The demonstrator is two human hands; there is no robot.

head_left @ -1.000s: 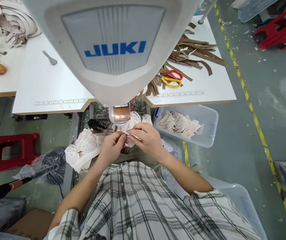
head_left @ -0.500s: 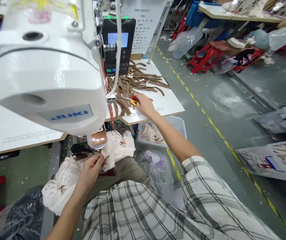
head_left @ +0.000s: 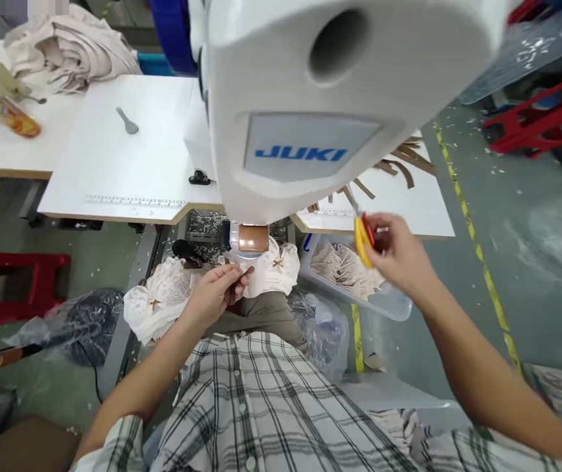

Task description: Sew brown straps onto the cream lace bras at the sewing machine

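two hands are well apart on the near side of a white sewing machine [head_left: 359, 78]. the left hand [head_left: 216, 292] pinches a small brown strip [head_left: 247, 270] between thumb and fingers, just beside the white lace garment [head_left: 281, 274] under the machine's tip. to the right, the right hand [head_left: 397, 252] has its fingers wrapped round the scissors [head_left: 361, 241], blades pointing far, near a clear bin [head_left: 399, 313] of pale cloth [head_left: 347, 265].

Two hands [head_left: 219, 288] [head_left: 399, 252], one pair of scissors [head_left: 361, 242], one sewing machine [head_left: 305, 187], two brown bows [head_left: 155, 303] [head_left: 277, 263], one grey spoon-shaped tool [head_left: 130, 126] at far left and one red stool [head_left: 57, 278] at left are visible.
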